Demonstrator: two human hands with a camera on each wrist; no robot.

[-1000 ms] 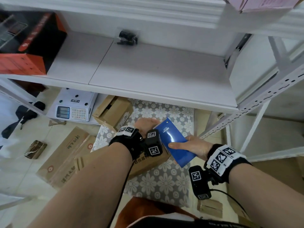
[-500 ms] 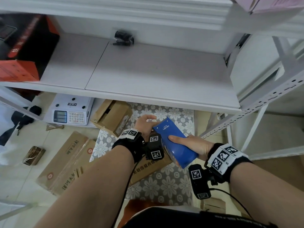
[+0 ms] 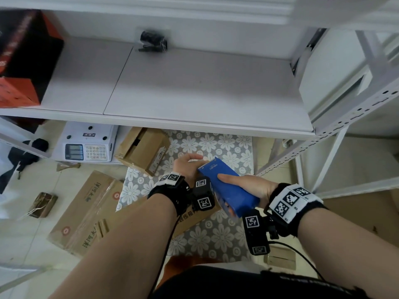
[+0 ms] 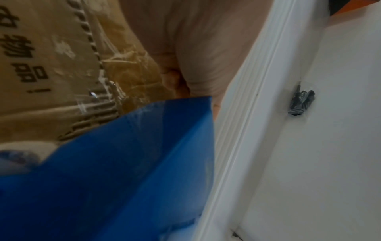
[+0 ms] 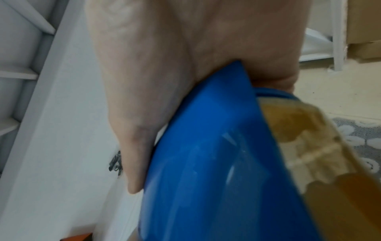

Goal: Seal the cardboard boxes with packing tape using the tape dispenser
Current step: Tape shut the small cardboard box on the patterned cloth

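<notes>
My right hand point(image 3: 246, 185) grips a blue tape dispenser point(image 3: 228, 190) with the thumb laid along its top. In the right wrist view the dispenser point(image 5: 206, 163) carries a brownish tape roll point(image 5: 309, 146). My left hand point(image 3: 186, 164) curls its fingers over the far edge of a printed cardboard box point(image 3: 194, 216), which is held off the floor. The dispenser lies against this box. In the left wrist view, wrinkled clear tape covers the box point(image 4: 51, 65) beside the dispenser point(image 4: 123, 171). Wrist cameras and the dispenser hide most of the box.
A white shelf board point(image 3: 194, 93) juts out just above and beyond my hands, with a small black item point(image 3: 152, 41) and a red-black box point(image 3: 23, 57) on it. Below lie a scale point(image 3: 86, 145), an open carton point(image 3: 142, 149), a long flat carton point(image 3: 86, 212) and a floral mat point(image 3: 216, 143).
Both hands keep their grips and have hardly moved. The dispenser stays against the box. My head view has drifted slightly.
</notes>
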